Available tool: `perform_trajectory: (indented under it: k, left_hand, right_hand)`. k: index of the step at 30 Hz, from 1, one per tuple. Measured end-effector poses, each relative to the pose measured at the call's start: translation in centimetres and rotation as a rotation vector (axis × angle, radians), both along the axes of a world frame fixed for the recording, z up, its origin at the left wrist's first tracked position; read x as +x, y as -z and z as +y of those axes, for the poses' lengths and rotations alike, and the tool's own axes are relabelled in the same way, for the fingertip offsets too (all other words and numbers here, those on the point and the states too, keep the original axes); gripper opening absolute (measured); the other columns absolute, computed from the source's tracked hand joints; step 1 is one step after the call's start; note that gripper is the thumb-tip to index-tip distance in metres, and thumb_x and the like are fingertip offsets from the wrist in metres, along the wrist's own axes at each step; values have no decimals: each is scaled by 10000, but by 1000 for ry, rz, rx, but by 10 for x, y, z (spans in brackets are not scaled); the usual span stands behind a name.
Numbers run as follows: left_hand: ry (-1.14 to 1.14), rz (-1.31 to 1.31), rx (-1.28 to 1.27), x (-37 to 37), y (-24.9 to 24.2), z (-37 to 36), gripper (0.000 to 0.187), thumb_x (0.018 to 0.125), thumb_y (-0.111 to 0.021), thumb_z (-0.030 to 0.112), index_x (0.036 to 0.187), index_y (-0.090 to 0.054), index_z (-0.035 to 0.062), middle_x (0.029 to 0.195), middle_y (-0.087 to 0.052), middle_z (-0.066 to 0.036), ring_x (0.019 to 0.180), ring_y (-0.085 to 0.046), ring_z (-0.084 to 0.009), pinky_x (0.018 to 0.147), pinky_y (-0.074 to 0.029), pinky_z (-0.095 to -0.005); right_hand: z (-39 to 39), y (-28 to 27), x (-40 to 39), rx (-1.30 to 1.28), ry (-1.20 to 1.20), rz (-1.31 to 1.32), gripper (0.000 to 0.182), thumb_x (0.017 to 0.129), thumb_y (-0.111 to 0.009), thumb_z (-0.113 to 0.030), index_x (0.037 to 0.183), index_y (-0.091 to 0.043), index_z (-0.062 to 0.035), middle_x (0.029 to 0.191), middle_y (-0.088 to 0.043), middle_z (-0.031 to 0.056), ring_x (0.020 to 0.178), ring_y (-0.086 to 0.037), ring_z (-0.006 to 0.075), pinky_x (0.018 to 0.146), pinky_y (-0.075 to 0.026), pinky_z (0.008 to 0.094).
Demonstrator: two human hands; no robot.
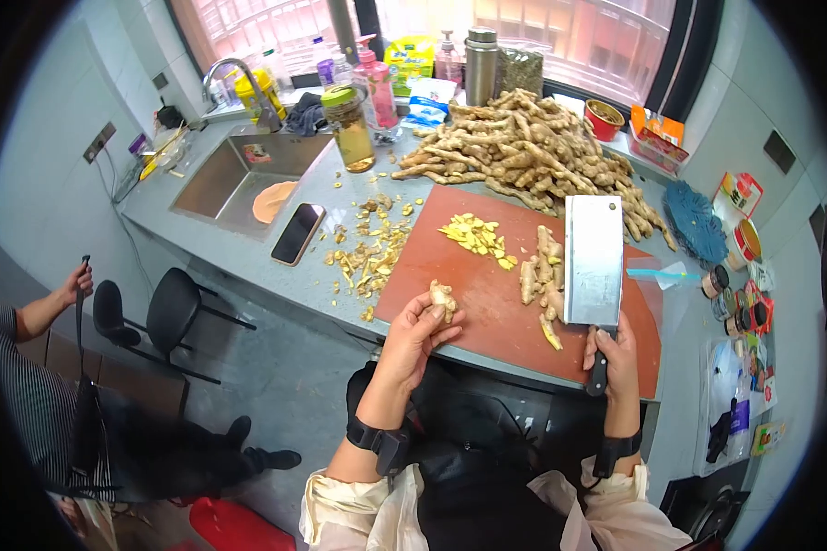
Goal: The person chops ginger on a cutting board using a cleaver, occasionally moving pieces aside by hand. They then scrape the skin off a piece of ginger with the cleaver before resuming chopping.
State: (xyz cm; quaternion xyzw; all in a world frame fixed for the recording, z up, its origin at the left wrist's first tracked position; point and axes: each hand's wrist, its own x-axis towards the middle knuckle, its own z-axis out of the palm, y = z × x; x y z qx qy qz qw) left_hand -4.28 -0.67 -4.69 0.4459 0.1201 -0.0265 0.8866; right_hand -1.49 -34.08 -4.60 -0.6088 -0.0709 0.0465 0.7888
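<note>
My left hand (417, 336) pinches a small piece of ginger (443, 301) over the near left part of the red-brown cutting board (496, 323). My right hand (613, 354) grips the black handle of a cleaver (594, 262), its broad blade pointing away from me over the board's right side. Just left of the blade lie several ginger pieces (529, 280), partly hidden by it. Yellow ginger slices (473, 236) form a small heap on the board. Behind the board is a large pile of whole ginger (524, 151). Peelings (369, 248) are scattered on the counter left of the board.
A phone (299, 234) lies between the peelings and the sink (193, 197). A jar of yellowish liquid (351, 133) stands behind. Blue mesh (694, 220) and small jars (715, 282) are at right. Another person (41, 367) stands at left, near black chairs (179, 312).
</note>
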Motion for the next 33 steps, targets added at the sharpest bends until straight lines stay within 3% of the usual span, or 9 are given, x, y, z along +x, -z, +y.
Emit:
perform_trajectory:
  k: [4,6,7,8,10,16,19,26,33]
  left_hand:
    - [-64,-45,-45,-8,12,3,367,1037,-649,171,1339,-519,9,1161,-688,-82,1042,-723,-193,869,-612,-292]
    - [-86,-62,-65,-12,11,2,370,1035,-649,161,1341,-507,8,1161,-687,-85,1033,-723,-189,865,-612,-285]
    - [-110,-66,-75,-15,9,2,365,1036,-647,154,1340,-508,9,1162,-687,-87,1040,-719,-187,867,-608,-285]
    - [-136,-69,-83,-18,9,3,359,1037,-645,148,1339,-509,9,1163,-686,-88,1046,-714,-184,870,-605,-284]
    - [-141,-91,-42,-24,18,9,356,1041,-638,188,1337,-520,30,1184,-685,-85,1087,-701,-193,918,-589,-321]
    - [-303,-114,-82,-42,15,15,451,1048,-611,339,1392,-535,57,1347,-633,-95,1253,-620,-240,1062,-513,-418]
    - [-357,-160,-271,-44,25,21,428,1033,-624,301,1376,-552,55,1336,-637,-118,1240,-628,-249,1059,-521,-427]
    - [-416,-114,-254,-53,18,23,436,1056,-601,270,1413,-527,32,1375,-617,-127,1268,-616,-231,1074,-521,-397]
    - [-487,-117,-208,-52,34,42,366,1021,-646,257,1316,-599,45,1261,-671,-110,1183,-654,-239,1012,-544,-404]
  right_hand:
    - [42,-26,-6,-180,-82,-68,477,996,-656,-121,1432,-503,0,821,-641,57,710,-651,123,666,-556,268]
    - [65,-28,-3,-283,-113,-203,454,975,-676,-85,1411,-576,-7,887,-663,55,748,-656,114,714,-555,284]
    - [77,-41,-2,-596,-81,-410,413,949,-687,-63,1359,-652,-39,922,-694,73,726,-654,130,718,-547,291]
    - [95,-53,6,-690,-50,-795,414,906,-719,-68,1319,-695,-92,908,-712,98,722,-670,178,707,-544,312]
    - [112,-61,6,-840,-134,-848,501,828,-751,-64,1318,-705,-156,881,-713,91,733,-675,234,686,-545,337]
    - [147,-62,5,-960,-230,-1060,599,708,-785,-88,1287,-716,-224,789,-655,24,722,-669,229,635,-525,370]
    - [157,-62,5,-1032,-209,-1168,564,721,-795,-118,1268,-722,-234,755,-613,18,698,-655,225,616,-510,376]
    - [173,-64,6,-1079,-212,-1243,518,766,-792,-171,1272,-718,-249,699,-526,14,650,-614,211,577,-472,385]
    - [194,-47,19,-1058,-196,-1322,502,804,-770,-182,1296,-706,-259,677,-495,22,611,-577,219,567,-460,387]
